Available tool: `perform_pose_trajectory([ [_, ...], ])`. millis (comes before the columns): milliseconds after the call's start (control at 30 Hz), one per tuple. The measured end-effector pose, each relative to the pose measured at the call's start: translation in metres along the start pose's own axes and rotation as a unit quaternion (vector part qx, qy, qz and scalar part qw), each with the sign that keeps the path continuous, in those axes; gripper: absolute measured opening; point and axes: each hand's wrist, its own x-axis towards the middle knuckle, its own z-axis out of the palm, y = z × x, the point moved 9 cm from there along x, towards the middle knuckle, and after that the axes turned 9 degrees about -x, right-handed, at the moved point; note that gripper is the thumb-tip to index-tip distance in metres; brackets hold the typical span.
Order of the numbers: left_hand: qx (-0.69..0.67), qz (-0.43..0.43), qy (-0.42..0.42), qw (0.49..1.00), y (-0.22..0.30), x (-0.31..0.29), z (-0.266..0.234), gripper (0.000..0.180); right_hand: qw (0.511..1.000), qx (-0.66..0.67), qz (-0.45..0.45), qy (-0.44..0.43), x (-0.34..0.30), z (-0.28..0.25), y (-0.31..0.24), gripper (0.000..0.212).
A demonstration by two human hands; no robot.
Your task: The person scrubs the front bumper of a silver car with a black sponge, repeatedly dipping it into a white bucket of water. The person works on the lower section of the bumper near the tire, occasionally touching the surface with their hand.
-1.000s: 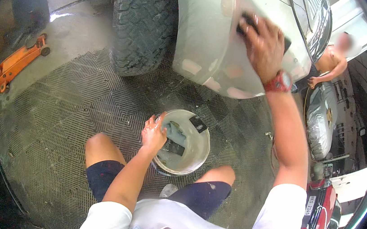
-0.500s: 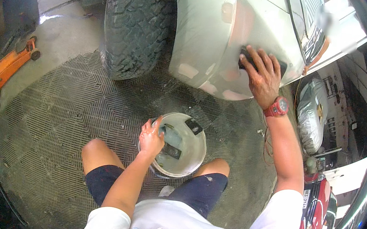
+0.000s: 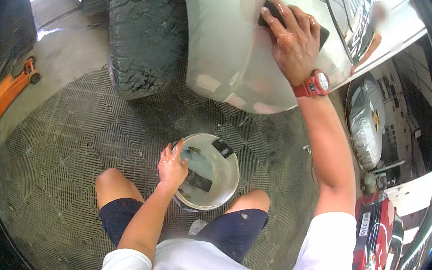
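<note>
Clamped over a long black block [image 3: 323,38], the right hand [image 3: 296,45] presses it flat against a car's body panel, fingers spread across its back; the left hand [image 3: 172,167] lies on the left rim of a bucket, though whether it squeezes the edge I cannot tell. Beneath everything spreads a floor mat [image 3: 62,171], ribbed in nested diamonds. Above it curves the car [image 3: 222,34], its pale, smooth bodywork patched with dull pink and looking wet beneath the block. Beside that panel stands a tyre [image 3: 144,36], black rubber with chunky, deep-cut tread. At far right sits a glossy red car [image 3: 374,238], and above it something bulky under a crinkled silver cover [image 3: 366,128]. An orange metal jack [image 3: 8,90] rests at left, long and narrow. Between the person's knees is the round, whitish bucket [image 3: 232,171], holding cloudy water, a flat black slab [image 3: 200,181] and, against its far wall, a smaller black pad [image 3: 222,147]. Smallest is a chunky red watch [image 3: 313,85] on the right wrist.
</note>
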Motion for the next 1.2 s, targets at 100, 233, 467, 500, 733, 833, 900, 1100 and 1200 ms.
perform_pose_trajectory([
  [100,0.001,0.013,0.022,1.000,0.001,0.000,-0.004,0.084,0.999,-0.012,-0.021,-0.040,-0.060,0.005,-0.005,0.058],
  [233,-0.006,0.001,0.013,1.000,0.001,0.001,-0.004,0.084,0.997,-0.001,-0.064,-0.047,-0.070,0.008,0.002,0.061],
  [467,-0.012,0.011,0.018,1.000,0.003,0.006,-0.006,0.086,1.000,-0.005,-0.012,-0.013,-0.044,0.004,0.004,0.059],
  [500,-0.007,0.009,0.012,1.000,0.000,0.001,-0.004,0.086,0.999,-0.006,-0.030,-0.034,-0.073,0.011,0.001,0.062],
  [733,-0.006,0.007,0.007,1.000,0.002,-0.003,0.002,0.083,1.000,-0.001,-0.015,-0.012,0.017,0.004,0.001,0.067],
  [833,-0.004,0.002,0.012,1.000,-0.001,0.003,-0.005,0.083,0.999,-0.010,-0.012,-0.033,-0.045,-0.003,0.010,0.068],
  [900,-0.006,-0.001,0.004,1.000,0.002,-0.001,-0.001,0.083,0.999,-0.004,-0.018,-0.035,-0.059,-0.007,0.015,0.071],
  [1100,-0.026,0.011,0.008,1.000,0.005,0.002,-0.003,0.083,0.999,0.027,-0.021,0.036,0.042,0.001,0.017,0.062],
  [1200,-0.006,-0.002,0.016,1.000,0.003,0.000,-0.008,0.084,1.000,0.017,-0.019,0.002,-0.017,-0.008,0.033,0.058],
])
